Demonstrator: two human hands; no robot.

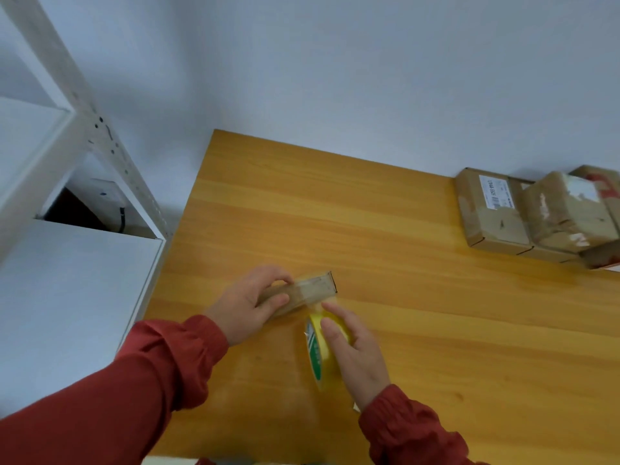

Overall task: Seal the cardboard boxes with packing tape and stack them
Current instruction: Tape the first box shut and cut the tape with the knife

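Note:
A small, flat cardboard box (308, 292) lies on the wooden table (419, 313) near its front left. My left hand (250, 305) grips the box's left end, thumb on the near side and fingers over the top. My right hand (355, 355) holds a yellow roll of packing tape (317, 355) upright just in front of the box, fingers curled over the roll. A strip of clear tape runs from the roll up onto the box's near right corner.
Several taped cardboard boxes (536, 214) sit together at the table's back right, against the wall. A white metal shelf unit (80, 135) and a white cabinet (73, 297) stand to the left of the table.

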